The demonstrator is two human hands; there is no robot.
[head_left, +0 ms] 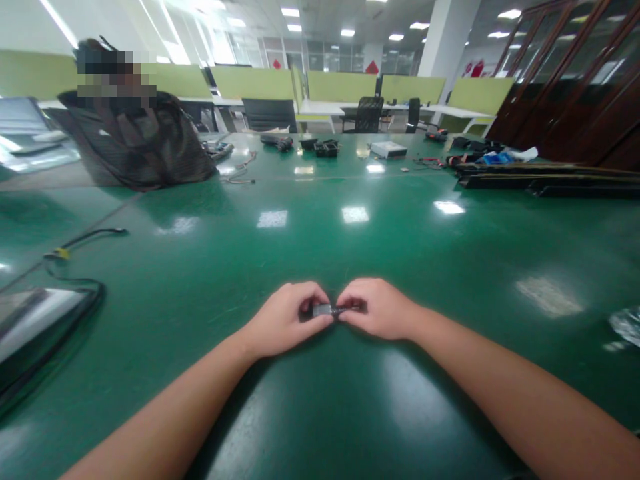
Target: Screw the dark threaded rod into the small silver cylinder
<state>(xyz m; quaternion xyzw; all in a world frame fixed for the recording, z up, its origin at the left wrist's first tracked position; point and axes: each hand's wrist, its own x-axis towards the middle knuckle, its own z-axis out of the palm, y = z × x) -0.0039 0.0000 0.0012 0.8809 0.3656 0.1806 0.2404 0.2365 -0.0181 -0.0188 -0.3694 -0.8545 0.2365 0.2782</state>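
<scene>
Through the head camera I saw the left hand (287, 313) clamped on the grey block (323, 310), thumb and fingers closed on its sides. The right hand (380, 310) was pinched on the thin dark stem (349, 309) just to the right of that block, its fingertips nearly meeting the left ones; I could not tell whether block and stem were joined or merely touching. The block sat low over the glossy green tabletop (300, 253), between the two hands, and I could not make out whether it rested on the surface. Well to the left of the block I had a black cable (107, 231) with a yellow tag (62, 253), and nearer than that cable a flat slab (45, 313) cut off by the view's edge. Far to the right of the block lay crumpled clear plastic (627, 325). Beyond the block and to its left stood a large dark bag (145, 143); almost straight beyond it I saw a black tray (327, 150), then, further right, a pale flat box (387, 150) and long black strips (555, 180). Farthest beyond the block were a mesh office chair (369, 115) and yellow-green partitions (340, 87).
</scene>
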